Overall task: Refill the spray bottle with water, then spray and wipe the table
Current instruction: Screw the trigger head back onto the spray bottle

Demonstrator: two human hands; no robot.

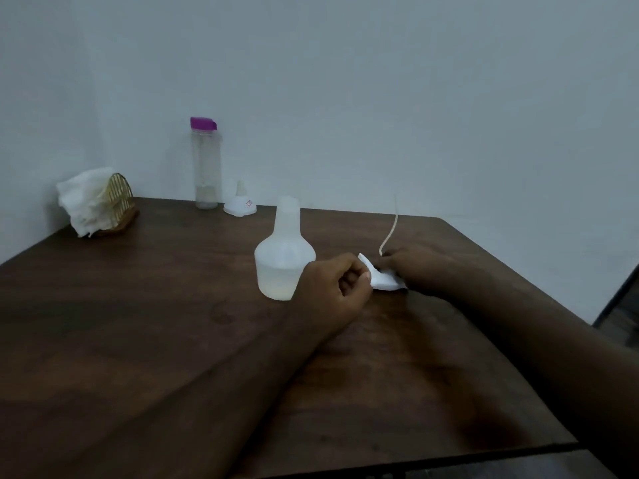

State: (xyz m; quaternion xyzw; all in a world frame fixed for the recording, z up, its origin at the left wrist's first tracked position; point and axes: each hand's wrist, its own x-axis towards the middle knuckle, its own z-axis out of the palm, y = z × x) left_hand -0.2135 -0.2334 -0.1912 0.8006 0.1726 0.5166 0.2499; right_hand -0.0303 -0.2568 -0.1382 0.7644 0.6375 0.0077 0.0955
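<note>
Dark, smooth wood forms the table [138, 340], set in a corner of bare, pale grey walls. The open, bulbous, translucent bottle [284, 257] stands on it, just left of the left hand [335, 285] and right hand [415, 267], both curled round the white sprayer [385, 282], whose thin tube [392, 226] curves upward. Behind stand a purple-capped clear flask [206, 167], a white funnel [240, 203] and crumpled tissues [86, 202] in a wicker holder [122, 198].
</note>
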